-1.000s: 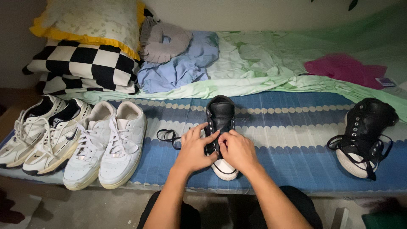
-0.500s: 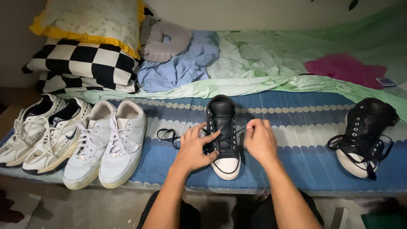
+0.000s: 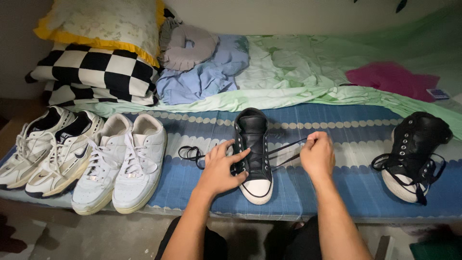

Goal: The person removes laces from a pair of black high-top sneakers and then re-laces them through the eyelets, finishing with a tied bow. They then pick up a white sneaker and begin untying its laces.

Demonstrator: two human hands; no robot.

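So the black high-top shoe (image 3: pixel 253 154) sits on the blue striped mat (image 3: pixel 337 188), toe pointing back toward the person, white toe cap nearest the mat's front edge. That puts the eyelets right under both hands, which looks like why it's laid out that way.

The left hand (image 3: pixel 219 168) rests on the left side of that shoe. Its fingers are spread and mostly straight, not curled into a fist, with the index fingertip pressing on the lacing area, pinning the shoe flat by the look of it.

The right hand (image 3: pixel 316 155) is off to the right of the shoe, not touching it. Its fingers are pinched shut on the black lace (image 3: pixel 286 155), which runs taut in two strands from the shoe's eyelets up to the fingertips. I'd guess the tension is why the other hand has to hold the shoe down.

The loose end of the lace lies in a loop on the mat just left of the shoe.

Further left of the shoe are a pair of white sneakers (image 3: pixel 120 161), and beyond them a pair of white and black trainers (image 3: pixel 48 151). Well to the right lies the other black shoe (image 3: pixel 414 154), on its side with laces hanging loose. Behind the shoe are a green sheet (image 3: pixel 298 72) and a checkered pillow (image 3: pixel 96 72).
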